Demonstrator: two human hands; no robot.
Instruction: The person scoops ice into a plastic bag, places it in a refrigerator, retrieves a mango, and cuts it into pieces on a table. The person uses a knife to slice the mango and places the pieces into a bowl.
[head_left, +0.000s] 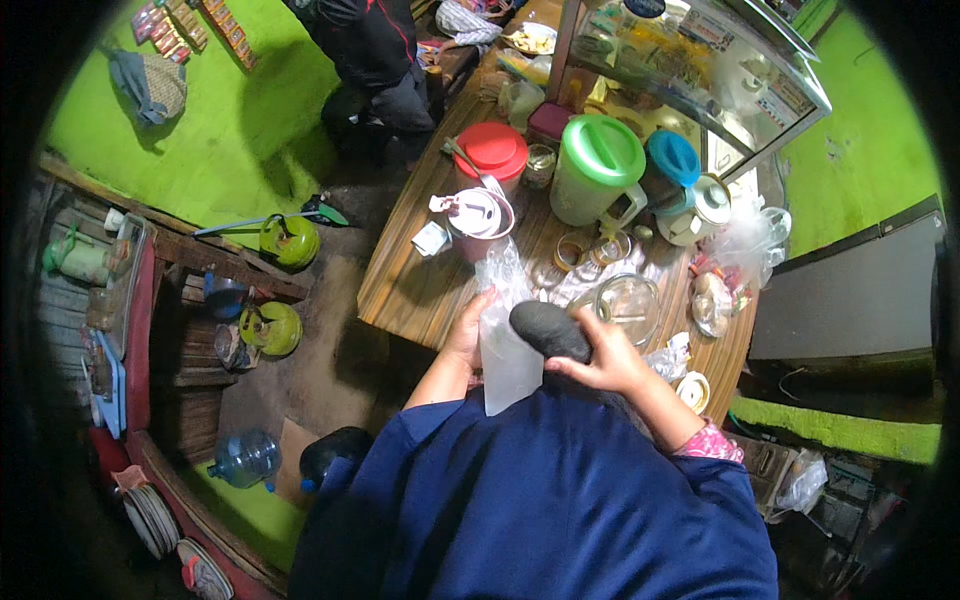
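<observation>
My left hand (466, 330) grips the bunched upper part of a translucent plastic bag (512, 367), whose cloudy lower part hangs over my dark blue garment. Just right of the bag, my right hand (604, 349) holds a dark grey oval stone (551, 330), its tip close to the bag; whether they touch I cannot tell. Beyond my hands on the wooden table (405, 277) are a clear glass vessel (630, 304), small glasses with brownish rims (571, 251) and a pinkish container with a white lid (480, 214). What the bag contains is unclear.
Lidded pitchers, one green-topped (604, 154) and one blue-topped (675, 161), stand near a red-lidded container (491, 154) and a glass display case (675, 67). Plastic bags (739, 247) lie at right. A person in dark clothes (375, 52) stands behind the table. Green gas cylinders (289, 241) stand at left.
</observation>
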